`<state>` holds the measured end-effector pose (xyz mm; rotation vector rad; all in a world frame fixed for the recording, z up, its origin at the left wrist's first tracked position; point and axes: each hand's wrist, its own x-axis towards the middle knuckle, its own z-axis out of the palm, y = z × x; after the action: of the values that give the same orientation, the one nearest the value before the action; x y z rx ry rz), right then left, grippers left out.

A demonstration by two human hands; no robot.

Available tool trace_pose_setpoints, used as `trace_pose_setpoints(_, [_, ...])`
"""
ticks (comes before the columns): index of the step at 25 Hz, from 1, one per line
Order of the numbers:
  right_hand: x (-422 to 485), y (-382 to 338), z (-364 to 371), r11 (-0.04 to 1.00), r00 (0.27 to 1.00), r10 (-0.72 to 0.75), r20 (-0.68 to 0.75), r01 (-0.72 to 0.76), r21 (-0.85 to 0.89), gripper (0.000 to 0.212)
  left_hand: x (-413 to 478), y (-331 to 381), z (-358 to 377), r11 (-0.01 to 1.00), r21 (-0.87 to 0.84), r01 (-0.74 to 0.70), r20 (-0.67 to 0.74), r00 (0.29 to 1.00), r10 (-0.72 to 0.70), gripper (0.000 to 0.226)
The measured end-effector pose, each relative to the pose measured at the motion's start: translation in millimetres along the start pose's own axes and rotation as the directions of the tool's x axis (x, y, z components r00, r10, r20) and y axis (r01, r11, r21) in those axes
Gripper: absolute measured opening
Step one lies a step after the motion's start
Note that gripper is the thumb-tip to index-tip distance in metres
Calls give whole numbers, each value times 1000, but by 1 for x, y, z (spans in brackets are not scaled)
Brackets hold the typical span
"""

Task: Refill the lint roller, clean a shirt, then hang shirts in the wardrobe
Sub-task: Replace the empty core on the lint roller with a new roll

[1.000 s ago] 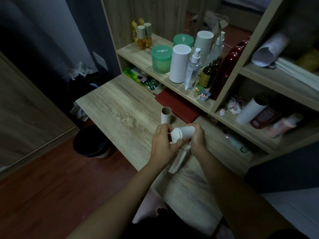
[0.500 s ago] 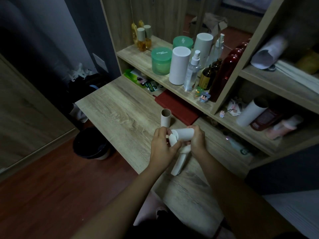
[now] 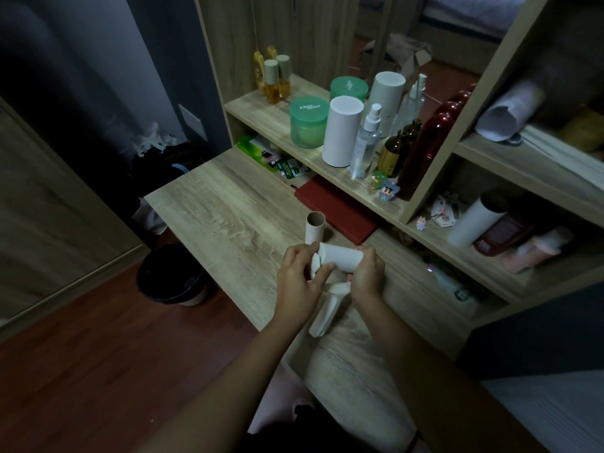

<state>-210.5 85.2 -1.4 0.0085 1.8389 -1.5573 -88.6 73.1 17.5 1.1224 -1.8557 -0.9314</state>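
While both hands work close together above the wooden desk (image 3: 228,210), the left hand (image 3: 299,282) pinches the near end of a white lint roll refill (image 3: 341,256), thumb and fingers closed on a white end piece there. The right hand (image 3: 367,277) is wrapped around the far end of the same roll, fingers curled over it. The roll lies roughly level between the two hands. Below them the white lint roller handle (image 3: 327,313) hangs down toward the desk, its top hidden between the palms; whether its tip touches the desk cannot be told.

Just behind the left hand, an empty cardboard core (image 3: 315,228) stands upright on the desk, beside a dark red notebook (image 3: 336,210) that lies partly under the shelf (image 3: 271,116). On that shelf stand a green jar (image 3: 308,125), a white cylinder (image 3: 343,130) and a clear spray bottle (image 3: 366,143). A dark waste bin (image 3: 173,276) sits on the floor to the left of the desk. No shirt shows in this view.
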Motion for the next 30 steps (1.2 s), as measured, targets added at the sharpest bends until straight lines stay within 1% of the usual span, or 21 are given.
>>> trace_pose_setpoints(3, [-3,1,0,999,1000,-12,10,12,-38,22,0,1,-1,1000,-1,-17,18,1000,17,45])
trace_pose_setpoints(6, [-8,-4,0,997,999,35,19,-36,68,32,-2,1,-1,999,15,-40,29,999,40,46])
trace_pose_setpoints(8, [-11,-6,0,997,999,31,21,-33,76,33,-2,1,-2,999,18,-34,45,998,33,47])
trace_pose_setpoints(14, [-15,-10,0,999,998,-42,38,42,2,32,1,2,-3,998,53,-33,24,999,32,47])
trace_pose_setpoints(18, [-18,-11,1,996,996,-82,46,84,-39,31,-2,0,-3,997,68,-37,0,999,37,52])
trace_pose_setpoints(20, [-20,-12,1,987,990,-132,55,136,-80,26,-5,0,-2,999,38,2,-40,999,-1,53])
trace_pose_setpoints(24, [-24,-16,2,934,945,-315,90,325,-147,21,-6,-2,-4,997,-45,69,-121,990,-74,51])
trace_pose_setpoints(28, [-28,-17,4,878,898,-413,154,437,-195,23,-6,3,-10,946,-205,250,-107,955,-276,51])
trace_pose_setpoints(30, [-30,-18,2,856,885,-425,191,462,-233,21,-6,5,-13,914,-271,303,-77,939,-334,51])
